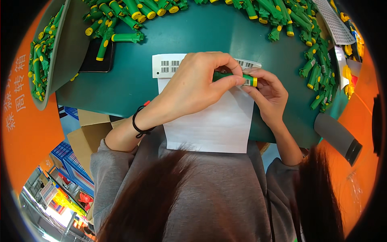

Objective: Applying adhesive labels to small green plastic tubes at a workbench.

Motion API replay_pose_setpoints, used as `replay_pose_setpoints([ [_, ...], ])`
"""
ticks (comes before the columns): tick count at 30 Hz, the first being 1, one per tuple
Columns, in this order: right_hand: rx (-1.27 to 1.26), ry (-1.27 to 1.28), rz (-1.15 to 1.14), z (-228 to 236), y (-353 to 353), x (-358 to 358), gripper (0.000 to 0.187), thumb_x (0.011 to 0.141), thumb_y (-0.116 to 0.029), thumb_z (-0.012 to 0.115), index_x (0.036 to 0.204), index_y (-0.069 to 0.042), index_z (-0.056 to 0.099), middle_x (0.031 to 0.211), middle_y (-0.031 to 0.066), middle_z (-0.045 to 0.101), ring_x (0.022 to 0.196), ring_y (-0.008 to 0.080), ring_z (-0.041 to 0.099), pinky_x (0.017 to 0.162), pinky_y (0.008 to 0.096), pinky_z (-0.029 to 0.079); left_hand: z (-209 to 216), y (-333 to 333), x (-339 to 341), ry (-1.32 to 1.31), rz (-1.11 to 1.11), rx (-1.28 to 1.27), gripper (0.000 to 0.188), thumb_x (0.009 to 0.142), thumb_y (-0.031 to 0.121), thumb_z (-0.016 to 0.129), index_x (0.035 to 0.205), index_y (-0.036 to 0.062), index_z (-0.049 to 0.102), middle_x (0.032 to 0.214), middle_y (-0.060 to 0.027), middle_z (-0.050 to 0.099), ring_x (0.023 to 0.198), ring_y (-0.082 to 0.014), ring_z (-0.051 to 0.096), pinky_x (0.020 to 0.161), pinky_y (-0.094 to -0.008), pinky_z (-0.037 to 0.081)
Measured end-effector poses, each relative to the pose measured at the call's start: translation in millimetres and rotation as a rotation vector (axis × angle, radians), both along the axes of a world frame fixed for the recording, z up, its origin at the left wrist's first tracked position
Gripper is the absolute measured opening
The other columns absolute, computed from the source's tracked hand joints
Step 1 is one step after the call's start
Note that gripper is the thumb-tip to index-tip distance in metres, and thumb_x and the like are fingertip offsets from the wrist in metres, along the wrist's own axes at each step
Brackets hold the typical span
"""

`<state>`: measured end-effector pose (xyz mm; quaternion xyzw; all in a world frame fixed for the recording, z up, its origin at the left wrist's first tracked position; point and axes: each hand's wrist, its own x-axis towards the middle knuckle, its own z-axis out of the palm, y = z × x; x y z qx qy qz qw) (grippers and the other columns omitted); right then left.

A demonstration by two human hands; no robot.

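Between my two hands is a small green tube (254, 82) with a yellow end band, lying sideways over a white label sheet (209, 129). My right hand (271, 94) grips it near the yellow end with thumb and fingers. My left hand (197, 80) reaches across from the left, its thumb and forefinger closed on the tube beside a small barcode label (247, 82). The left fingers hide most of the tube's body. Rows of barcode stickers (169, 66) show on the sheet's upper strip, whose right end curls up.
Piles of green tubes (133, 10) with yellow ends line the far side of the green table (189, 32). More lie in a grey-rimmed bin (42, 60) at left and along the right (318, 76). A dark flat device (98, 58) and a grey bottle (336, 135) flank the sheet.
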<state>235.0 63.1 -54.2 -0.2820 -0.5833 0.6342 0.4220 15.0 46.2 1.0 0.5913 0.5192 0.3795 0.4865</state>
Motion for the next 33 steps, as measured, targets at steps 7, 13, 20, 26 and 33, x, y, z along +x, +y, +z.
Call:
replay_pose_setpoints([
  [7,-0.001,-0.001,0.005,0.6,0.3,-0.1,0.040,0.084,0.016,0.068,0.122,0.006,0.059,0.124,0.0155,0.062,0.115,0.0225,0.062,0.101,0.0360,0.051,10.4,0.3,0.0,0.060,-0.048,-0.142,0.015,0.091,0.008,0.072,0.098,-0.0046,0.070,0.093,-0.0061,0.072,0.088,-0.0116,0.064,0.081,-0.0275,0.052],
  [13,-0.003,-0.014,0.012,-0.2,3.1,1.2,0.039,0.085,0.016,0.068,0.121,0.006,0.059,0.123,0.0166,0.063,0.116,0.0230,0.062,0.101,0.0362,0.051,6.4,1.7,3.0,0.044,-0.032,-0.132,0.015,0.091,0.008,0.072,0.097,-0.0050,0.070,0.092,-0.0068,0.072,0.087,-0.0124,0.065,0.082,-0.0285,0.053],
  [20,0.057,-0.053,0.032,-4.1,3.5,9.2,0.043,0.084,0.013,0.070,0.124,0.005,0.057,0.123,0.0175,0.063,0.117,0.0249,0.062,0.100,0.0368,0.051,1.4,-1.3,8.5,0.070,-0.105,-0.102,0.022,0.095,0.022,0.071,0.098,0.0000,0.071,0.089,-0.0048,0.071,0.083,-0.0108,0.064,0.079,-0.0273,0.052],
  [26,0.177,-0.202,-0.048,26.9,37.5,8.4,0.044,0.087,0.003,0.071,0.129,0.003,0.058,0.128,0.0117,0.061,0.110,0.0179,0.060,0.099,0.0331,0.048,20.5,-4.1,-17.0,-0.110,0.105,-0.128,0.036,0.104,0.032,0.057,0.096,0.0020,0.076,0.067,0.0027,0.055,0.064,-0.0043,0.046,0.056,-0.0246,0.038],
  [33,1.144,-1.206,-0.109,45.0,128.2,28.7,0.053,0.073,0.012,0.060,0.118,-0.014,0.069,0.132,0.0087,0.055,0.116,0.0301,0.057,0.093,0.0402,0.051,99.9,-9.5,-225.1,0.509,1.178,0.627,0.038,0.103,0.030,0.057,0.114,-0.0032,0.072,0.111,-0.0088,0.073,0.093,-0.0123,0.062,0.083,-0.0279,0.048],
])
